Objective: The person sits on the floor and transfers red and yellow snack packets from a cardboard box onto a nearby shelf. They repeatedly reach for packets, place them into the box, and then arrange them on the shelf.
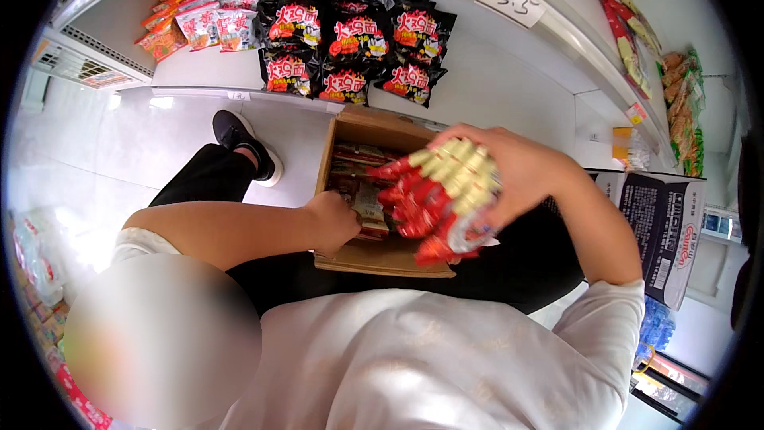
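My right hand (519,167) grips a bunch of red and cream snack packets (441,191), blurred by motion, above the right side of an open cardboard box (388,267). My left hand (334,224) is curled over the left wall of that box, its fingertips on the inner side and partly hidden. Inside the box, more packets (370,206) with red and beige wrappers lie in the left part. The held bunch hides much of the box's right part. The box stands between my legs, right in front of the shelf.
Black noodle packets (355,39) and smaller orange and white packets (218,24) stand on the low shelf (495,89). Above it runs a shelf edge with a price card (510,0). A printed black-and-white carton (656,233) is at right. My shoe (245,143) rests on the tiled floor (107,137).
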Demonstrator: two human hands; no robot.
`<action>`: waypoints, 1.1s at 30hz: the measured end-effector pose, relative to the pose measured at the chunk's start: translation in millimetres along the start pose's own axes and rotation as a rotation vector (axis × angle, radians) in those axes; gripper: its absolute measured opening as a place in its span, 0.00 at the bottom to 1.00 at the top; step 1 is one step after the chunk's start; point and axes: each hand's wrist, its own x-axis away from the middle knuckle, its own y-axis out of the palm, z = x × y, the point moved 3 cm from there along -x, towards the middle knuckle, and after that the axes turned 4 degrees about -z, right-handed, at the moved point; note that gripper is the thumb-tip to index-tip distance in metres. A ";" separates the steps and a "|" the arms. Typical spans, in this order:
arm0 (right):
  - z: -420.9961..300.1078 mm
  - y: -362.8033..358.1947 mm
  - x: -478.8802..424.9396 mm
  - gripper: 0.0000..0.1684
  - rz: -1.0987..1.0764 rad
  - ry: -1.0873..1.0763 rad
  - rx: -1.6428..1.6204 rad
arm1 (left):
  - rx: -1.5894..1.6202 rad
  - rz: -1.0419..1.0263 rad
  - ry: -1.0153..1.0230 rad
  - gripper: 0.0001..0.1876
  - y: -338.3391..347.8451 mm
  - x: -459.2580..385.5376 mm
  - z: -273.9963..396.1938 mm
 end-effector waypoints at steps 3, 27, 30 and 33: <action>43.1 12.9 -37.3 0.50 0.007 0.152 -0.013 | -0.012 -0.030 0.019 0.18 -5.0 2.5 -1.3; 73.1 154.1 -123.5 0.54 0.635 0.212 0.946 | 0.014 0.005 -0.036 0.18 15.3 -6.6 9.0; 90.4 157.3 -145.5 0.49 0.706 0.150 1.035 | 0.015 -0.027 -0.083 0.20 20.4 -10.3 6.0; 107.9 163.0 -161.4 0.33 0.764 0.111 1.084 | -0.013 -0.057 -0.112 0.21 12.8 -8.5 6.2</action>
